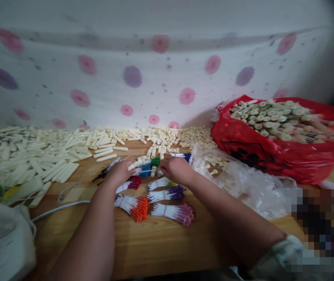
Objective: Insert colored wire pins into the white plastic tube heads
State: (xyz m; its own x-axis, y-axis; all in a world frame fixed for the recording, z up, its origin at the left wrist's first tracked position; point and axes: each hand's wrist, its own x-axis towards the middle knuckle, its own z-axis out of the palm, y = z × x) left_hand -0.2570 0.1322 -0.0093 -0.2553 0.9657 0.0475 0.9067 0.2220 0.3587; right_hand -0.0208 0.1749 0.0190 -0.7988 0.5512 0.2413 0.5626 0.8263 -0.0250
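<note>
My left hand (120,171) is closed on a cream plastic piece with slots (138,162) that points right. Just across from it, my right hand (177,168) has its fingers pinched together; whatever they hold is too small to make out. Between and below the hands lie bundles of thin white sticks with coloured tips: green (155,162), blue (144,170), dark red (132,183), orange (136,207), purple (168,194) and pink (174,212). A yellow-tipped bundle (161,182) is partly covered by the right hand. Small slotted cream pieces (161,150) stand behind the fingers.
Cream plastic tubes (35,152) are heaped at the left and back of the wooden table (152,249). A red plastic bag (272,156) full of cream pieces stands at right, beside a clear bag (251,191). A white power strip (6,242) with cables occupies the near left.
</note>
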